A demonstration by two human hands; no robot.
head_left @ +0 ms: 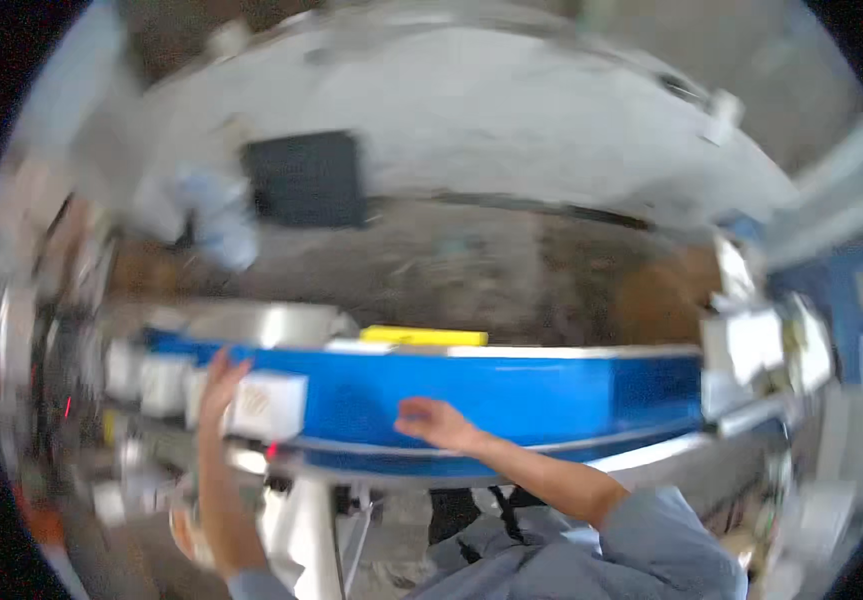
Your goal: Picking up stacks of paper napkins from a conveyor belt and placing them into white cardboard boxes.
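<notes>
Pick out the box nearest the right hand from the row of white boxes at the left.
The rightmost white box in that row, just right of the left hand; the other white boxes stand farther left, farther from the right hand.

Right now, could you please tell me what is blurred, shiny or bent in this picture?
Head view: blur softens the whole scene, strongly at the left; the blue belt carries a pale sheen, and its near edge curves; the left hand and the white box beside it have soft outlines; the corners are black.
</notes>
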